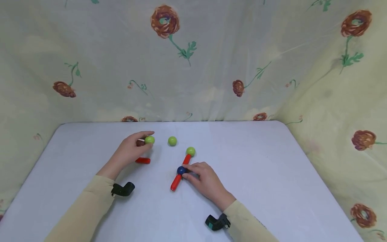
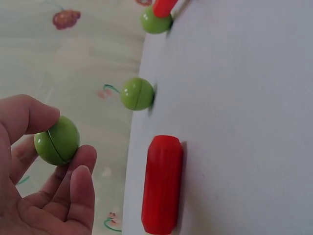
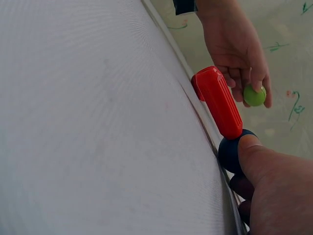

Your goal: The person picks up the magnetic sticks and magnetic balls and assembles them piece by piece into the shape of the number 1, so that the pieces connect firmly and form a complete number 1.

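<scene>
My left hand (image 1: 130,149) pinches a shiny green ball (image 2: 57,141) between thumb and fingers above the back left of the table; a thin seam runs round the ball. Close below that hand a loose red ribbed rod (image 2: 163,186) lies on the table. With thumb and fingertips my right hand (image 1: 208,180) holds a dark blue ball (image 1: 181,170). One red rod (image 1: 176,182) extends from the blue ball toward me, a second red rod (image 1: 186,159) away from me. At the far rod's end sits a green ball (image 1: 190,151).
Another green ball (image 1: 172,140) rests alone on the white table (image 1: 260,161), between the left hand and the joined rods. Behind the table's back edge hangs a flowered cloth (image 1: 208,67), which also covers the sides. A dark camera (image 1: 123,189) is strapped to the left wrist.
</scene>
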Demonstrator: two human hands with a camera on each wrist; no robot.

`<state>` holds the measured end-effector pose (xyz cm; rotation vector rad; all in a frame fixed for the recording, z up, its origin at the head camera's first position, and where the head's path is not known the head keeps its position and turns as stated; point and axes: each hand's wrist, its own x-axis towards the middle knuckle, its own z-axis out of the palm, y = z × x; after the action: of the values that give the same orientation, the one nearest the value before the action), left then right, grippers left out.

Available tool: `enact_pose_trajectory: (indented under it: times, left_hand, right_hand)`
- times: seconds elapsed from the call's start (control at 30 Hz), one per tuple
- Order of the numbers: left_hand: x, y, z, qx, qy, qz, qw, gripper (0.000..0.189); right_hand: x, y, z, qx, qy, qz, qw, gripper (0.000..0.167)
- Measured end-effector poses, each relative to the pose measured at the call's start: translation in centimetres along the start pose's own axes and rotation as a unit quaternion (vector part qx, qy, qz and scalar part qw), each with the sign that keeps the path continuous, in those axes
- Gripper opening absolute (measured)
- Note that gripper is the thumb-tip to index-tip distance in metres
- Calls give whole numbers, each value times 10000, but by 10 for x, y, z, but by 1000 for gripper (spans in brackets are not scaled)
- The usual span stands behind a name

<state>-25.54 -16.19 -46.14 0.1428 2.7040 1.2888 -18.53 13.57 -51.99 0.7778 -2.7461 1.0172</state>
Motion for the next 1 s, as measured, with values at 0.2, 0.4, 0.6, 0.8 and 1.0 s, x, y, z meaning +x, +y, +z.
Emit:
enact_pose_trajectory:
  times: [0.2, 0.4, 0.6, 0.8, 1.0]
  left_hand:
    - [-16, 5, -1, -72, -8, 79, 9999, 46]
    - [-29, 7, 3, -187, 60, 284, 9994, 44]
    - [-44, 5, 6, -351, 112, 323, 9988, 41]
    - [-60, 0, 10, -519, 121, 340, 9980, 37]
    - [-71, -8, 16, -726, 41, 279, 9970, 35]
  right_hand:
    - [0, 1, 1, -19, -44, 95, 9999, 39]
    - [0, 0, -1, 1, 15, 31, 10000, 38]
    - [0, 0, -1, -46, 54, -83, 9999, 39]
    - [-1, 2, 0, -96, 100, -141, 9998, 39]
    - [0, 3, 1, -83, 82, -128, 9999, 39]
